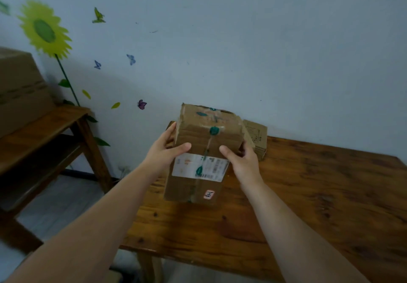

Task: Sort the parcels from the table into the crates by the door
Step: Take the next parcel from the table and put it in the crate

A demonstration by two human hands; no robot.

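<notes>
A brown cardboard parcel [198, 141] with a white shipping label, green-printed tape and a small red-edged sticker is held tilted just above the wooden table [308, 194]. My left hand [167, 148] grips its left side, thumb on the top face. My right hand [242, 161] grips its right side in the same way. A smaller cardboard parcel [257, 137] stands on the table against the wall, just behind and to the right of the held one. No crates or door are in view.
A wooden bench or shelf [44, 128] stands to the left with a large cardboard box [19, 88] on it. Grey floor [66, 201] lies between bench and table. The wall [242, 51] behind carries sunflower and butterfly stickers.
</notes>
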